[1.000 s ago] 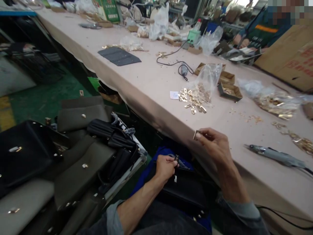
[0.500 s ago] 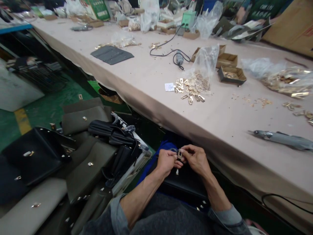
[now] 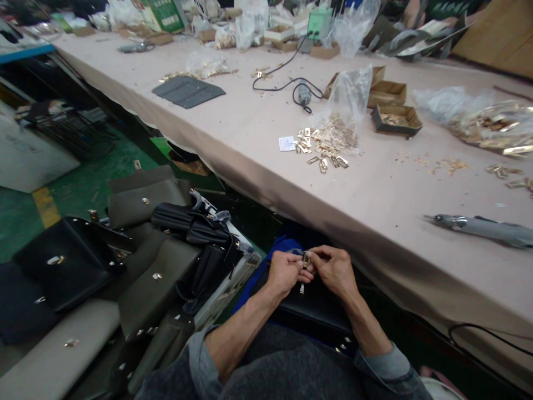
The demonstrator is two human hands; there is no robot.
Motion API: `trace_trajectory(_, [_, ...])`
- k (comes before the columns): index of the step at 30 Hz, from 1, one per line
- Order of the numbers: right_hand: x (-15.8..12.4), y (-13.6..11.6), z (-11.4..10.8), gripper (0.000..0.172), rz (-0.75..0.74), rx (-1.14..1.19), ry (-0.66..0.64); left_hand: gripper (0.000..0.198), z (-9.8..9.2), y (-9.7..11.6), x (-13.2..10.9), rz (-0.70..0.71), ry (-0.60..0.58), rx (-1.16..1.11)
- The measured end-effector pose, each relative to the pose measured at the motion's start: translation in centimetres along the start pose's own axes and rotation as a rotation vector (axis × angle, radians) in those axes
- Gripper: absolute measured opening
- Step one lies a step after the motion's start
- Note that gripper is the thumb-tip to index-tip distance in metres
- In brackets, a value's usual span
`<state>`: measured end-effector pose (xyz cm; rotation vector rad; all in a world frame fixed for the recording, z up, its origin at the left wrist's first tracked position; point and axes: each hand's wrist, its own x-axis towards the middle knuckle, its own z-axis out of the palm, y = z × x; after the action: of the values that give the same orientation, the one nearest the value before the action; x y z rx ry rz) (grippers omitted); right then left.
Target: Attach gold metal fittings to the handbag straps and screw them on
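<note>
A black leather bag [image 3: 314, 311] lies across my lap, with a white-and-silver metal fitting [image 3: 302, 289] on its upper face. Just above that fitting, a small gold rectangular buckle frame [image 3: 306, 259] is pinched between my two hands against a dark piece that looks like the bag's flap or strap end. My left hand [image 3: 286, 273] grips it from the left, fingers curled underneath. From the other side, the thumb and fingers of my right hand [image 3: 335, 270] close on the frame. The fingers partly hide where frame and dark piece meet.
To the left, several bags [image 3: 158, 278] with metal clasps fill a pale crate [image 3: 233, 289]. On the table [image 3: 258, 133] are a heap of gold frames [image 3: 333, 136], small cardboard boxes [image 3: 395, 119], plastic bags of fittings and a grey electric screwdriver [image 3: 483, 228] near the front edge.
The view has shifted slightly. Both hands stay at the same spot on the bag, with the gold frame turned a little between the fingers.
</note>
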<state>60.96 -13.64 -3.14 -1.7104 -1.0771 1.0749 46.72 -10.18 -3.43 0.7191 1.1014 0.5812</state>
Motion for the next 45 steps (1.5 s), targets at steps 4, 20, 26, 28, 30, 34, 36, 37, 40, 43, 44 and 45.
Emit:
trace_trajectory(4, [-0.1,-0.1,0.1,0.028,-0.032,-0.079,0.026,0.016,0.0,0.2,-0.1,-0.005,0.000,-0.018])
trace_trajectory(20, [-0.1,-0.2,0.8,0.022,-0.169,-0.243,0.114,0.011,-0.5,-0.4,0.1,0.023,-0.003,-0.061])
trace_trajectory(26, [-0.2,-0.2,0.8,0.021,-0.257,-0.304,0.064,0.018,-0.4,-0.1,-0.2,0.015,0.031,-0.045])
trace_trajectory(28, [-0.5,-0.2,0.9,0.022,-0.290,-0.331,0.028,0.020,-0.4,0.0,-0.3,0.024,0.036,-0.034])
trace_trajectory(30, [-0.7,-0.2,1.0,0.024,-0.315,-0.365,0.007,0.021,-0.4,0.0,-0.5,0.039,0.024,-0.024])
trace_trajectory(34, [-0.3,-0.4,0.1,0.023,-0.286,-0.355,-0.038,0.022,-0.8,-0.1,-0.4,0.106,0.022,0.071])
trace_trajectory(36, [0.5,-0.9,-0.9,0.020,-0.241,-0.278,-0.153,0.021,-1.1,-0.3,-0.3,0.150,0.025,0.133])
trace_trajectory(37, [1.0,-1.3,-1.5,0.021,-0.233,-0.239,-0.239,0.020,-1.2,-0.3,-0.3,0.174,0.020,0.153])
trace_trajectory(40, [2.3,-2.7,-3.1,0.023,-0.263,-0.163,-0.504,0.020,-1.4,-0.6,-0.3,0.232,-0.019,0.176])
trace_trajectory(43, [3.6,-3.3,-4.0,0.019,-0.234,-0.096,-0.677,0.015,-1.3,-0.8,-0.2,0.202,-0.025,0.119])
trace_trajectory(44, [4.0,-3.3,-4.2,0.019,-0.197,-0.060,-0.733,0.013,-1.2,-0.9,-0.2,0.176,-0.018,0.080])
trace_trajectory(45, [4.4,-3.1,-4.3,0.021,-0.155,-0.019,-0.791,0.013,-1.1,-1.0,-0.1,0.150,-0.008,0.039])
